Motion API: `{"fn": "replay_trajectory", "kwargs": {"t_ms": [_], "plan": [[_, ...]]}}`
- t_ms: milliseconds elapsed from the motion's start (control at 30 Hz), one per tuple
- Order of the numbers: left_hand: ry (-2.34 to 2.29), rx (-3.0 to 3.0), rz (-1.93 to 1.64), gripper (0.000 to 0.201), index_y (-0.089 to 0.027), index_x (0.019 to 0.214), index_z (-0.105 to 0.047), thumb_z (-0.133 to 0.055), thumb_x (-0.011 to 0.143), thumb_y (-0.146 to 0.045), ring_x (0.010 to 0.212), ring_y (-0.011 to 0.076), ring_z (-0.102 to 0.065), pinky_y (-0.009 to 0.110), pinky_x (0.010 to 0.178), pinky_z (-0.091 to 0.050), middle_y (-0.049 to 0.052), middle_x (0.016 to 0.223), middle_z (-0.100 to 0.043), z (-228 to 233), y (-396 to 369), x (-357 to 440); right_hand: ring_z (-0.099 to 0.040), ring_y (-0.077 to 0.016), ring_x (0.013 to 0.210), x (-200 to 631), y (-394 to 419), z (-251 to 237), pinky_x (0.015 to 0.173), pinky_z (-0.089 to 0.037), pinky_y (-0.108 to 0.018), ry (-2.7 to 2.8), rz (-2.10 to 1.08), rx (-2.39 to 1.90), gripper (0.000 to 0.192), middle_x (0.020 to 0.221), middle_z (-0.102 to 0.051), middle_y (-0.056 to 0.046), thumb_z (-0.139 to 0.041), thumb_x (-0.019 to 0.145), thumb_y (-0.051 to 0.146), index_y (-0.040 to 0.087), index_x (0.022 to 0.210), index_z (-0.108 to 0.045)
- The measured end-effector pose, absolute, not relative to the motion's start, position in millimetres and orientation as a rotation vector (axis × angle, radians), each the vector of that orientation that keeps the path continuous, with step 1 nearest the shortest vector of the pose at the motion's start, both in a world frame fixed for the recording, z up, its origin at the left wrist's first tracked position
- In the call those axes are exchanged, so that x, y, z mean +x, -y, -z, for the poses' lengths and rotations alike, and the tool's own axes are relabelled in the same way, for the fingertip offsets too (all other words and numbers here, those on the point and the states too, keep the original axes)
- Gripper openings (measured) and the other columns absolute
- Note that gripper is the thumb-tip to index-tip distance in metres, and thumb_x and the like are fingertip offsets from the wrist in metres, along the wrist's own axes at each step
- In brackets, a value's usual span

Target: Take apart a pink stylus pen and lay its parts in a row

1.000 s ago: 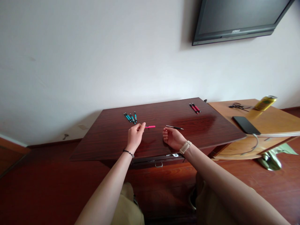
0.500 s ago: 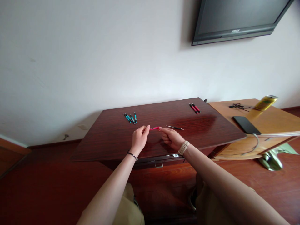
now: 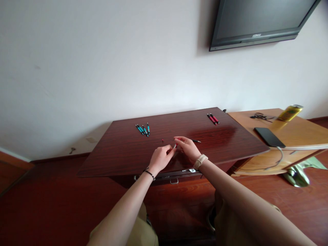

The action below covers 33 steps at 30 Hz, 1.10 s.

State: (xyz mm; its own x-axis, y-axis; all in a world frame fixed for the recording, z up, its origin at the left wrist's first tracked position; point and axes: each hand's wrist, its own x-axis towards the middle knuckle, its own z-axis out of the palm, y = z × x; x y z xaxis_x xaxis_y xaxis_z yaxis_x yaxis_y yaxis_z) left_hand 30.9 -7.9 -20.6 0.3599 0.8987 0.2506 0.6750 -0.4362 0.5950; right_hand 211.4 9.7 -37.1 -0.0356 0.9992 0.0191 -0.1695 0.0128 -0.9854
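Note:
My left hand and my right hand meet over the middle of the dark wooden desk. Their fingertips pinch the pink pen between them, and the fingers hide most of it. A tiny red piece lies on the desk just beyond my left hand. A thin black refill lies by my right hand's far side. Several teal pens lie at the back left of the desk. Two red pens lie at the back right.
A lighter wooden table adjoins the desk on the right and carries a black phone, a yellow can and a coiled cable. A TV hangs on the wall above. A drawer handle shows under the desk front.
My left hand brought the pink pen from the desk toward me. My right hand rose and took its other end. A small red piece now lies on the desk.

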Motion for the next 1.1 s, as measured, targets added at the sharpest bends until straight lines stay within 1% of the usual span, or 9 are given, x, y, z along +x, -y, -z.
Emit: {"fn": "replay_trajectory", "kwargs": {"t_ms": [67, 133, 233, 300, 467, 567, 633, 833, 1100], "plan": [[-1.419, 2.250, -0.755, 0.036, -0.024, 0.076, -0.065, -0.057, 0.103, -0.047, 0.063, 0.0199, -0.063, 0.030, 0.063, -0.029, 0.005, 0.074, -0.073, 23.2, 7.9, 32.0, -0.050, -0.0144, 0.059, 208.6, -9.6, 40.8, 0.056, -0.038, -0.027, 1.258, -1.128, -1.140, 0.037, 0.071, -0.061, 0.002, -0.074, 0.087, 0.046, 0.020, 0.113, -0.070], [-1.503, 2.238, -0.751, 0.040, -0.024, 0.074, -0.064, -0.055, 0.104, -0.050, 0.064, 0.0209, -0.063, 0.030, 0.062, -0.028, 0.006, 0.074, -0.072, 24.9, 7.0, 31.8, -0.055, -0.0178, 0.062, 205.7, -7.1, 42.0, 0.062, -0.040, -0.029, 1.407, -0.947, -1.248, 0.037, 0.068, -0.061, 0.003, -0.068, 0.090, 0.039, 0.021, 0.123, -0.065], [-1.625, 2.159, -0.746, 0.045, -0.023, 0.074, -0.064, -0.051, 0.105, -0.052, 0.062, 0.0197, -0.060, 0.029, 0.061, -0.026, 0.005, 0.071, -0.070, 24.4, 5.4, 30.0, -0.055, -0.0196, 0.061, 203.4, -1.0, 38.6, 0.063, -0.036, -0.030, 1.616, -0.763, -1.364, 0.045, 0.062, -0.056, 0.006, -0.058, 0.093, 0.029, 0.019, 0.137, -0.056], [-1.657, 2.098, -0.743, 0.045, -0.023, 0.074, -0.063, -0.050, 0.105, -0.052, 0.061, 0.0182, -0.057, 0.028, 0.061, -0.026, 0.004, 0.070, -0.069, 22.9, 5.0, 28.6, -0.055, -0.0190, 0.060, 204.0, 2.1, 34.3, 0.062, -0.033, -0.029, 1.719, -0.719, -1.368, 0.052, 0.062, -0.055, 0.007, -0.056, 0.092, 0.025, 0.018, 0.144, -0.050], [-1.646, 2.015, -0.751, 0.047, -0.021, 0.074, -0.065, -0.049, 0.105, -0.053, 0.063, 0.0168, -0.057, 0.027, 0.062, -0.028, 0.003, 0.071, -0.069, 21.3, 5.1, 26.6, -0.053, -0.0163, 0.060, 211.1, 0.6, 27.0, 0.062, -0.035, -0.028, 1.882, -0.814, -1.254, 0.074, 0.065, -0.055, 0.010, -0.065, 0.087, 0.026, 0.016, 0.154, -0.037], [-1.633, 2.008, -0.759, 0.047, -0.021, 0.075, -0.066, -0.049, 0.104, -0.054, 0.064, 0.0165, -0.056, 0.026, 0.063, -0.029, 0.002, 0.072, -0.069, 21.8, 5.0, 26.1, -0.052, -0.0150, 0.060, 215.3, -3.9, 27.1, 0.061, -0.035, -0.027, 1.932, -0.849, -1.208, 0.086, 0.067, -0.054, 0.010, -0.074, 0.084, 0.032, 0.017, 0.158, -0.033], [-1.629, 2.010, -0.763, 0.048, -0.021, 0.076, -0.067, -0.048, 0.104, -0.054, 0.065, 0.0166, -0.057, 0.026, 0.063, -0.030, 0.002, 0.072, -0.069, 21.7, 5.0, 26.1, -0.052, -0.0147, 0.060, 217.3, -7.0, 28.1, 0.060, -0.034, -0.027, 1.956, -0.797, -1.223, 0.088, 0.069, -0.055, 0.010, -0.078, 0.083, 0.035, 0.018, 0.157, -0.034], [-1.669, 2.044, -0.716, 0.052, -0.022, 0.075, -0.067, -0.044, 0.107, -0.056, 0.067, 0.0182, -0.062, 0.027, 0.064, -0.032, 0.004, 0.074, -0.071, 20.3, 6.1, 26.7, -0.058, -0.0176, 0.064, 220.1, -14.3, 28.6, 0.062, -0.035, -0.028, 2.060, -0.580, -1.338, 0.076, 0.072, -0.061, 0.006, -0.079, 0.085, 0.042, 0.019, 0.148, -0.043], [-1.824, 2.202, -0.500, 0.048, -0.025, 0.085, -0.072, -0.040, 0.110, -0.049, 0.079, 0.0241, -0.072, 0.030, 0.067, -0.034, 0.008, 0.085, -0.078, 19.0, 15.5, 24.7, -0.073, -0.0280, 0.085, 225.5, -28.8, 30.1, 0.072, -0.044, -0.031, 2.229, -0.400, -1.450, 0.081, 0.093, -0.075, -0.008, -0.081, 0.084, 0.055, 0.017, 0.146, -0.046]]}}
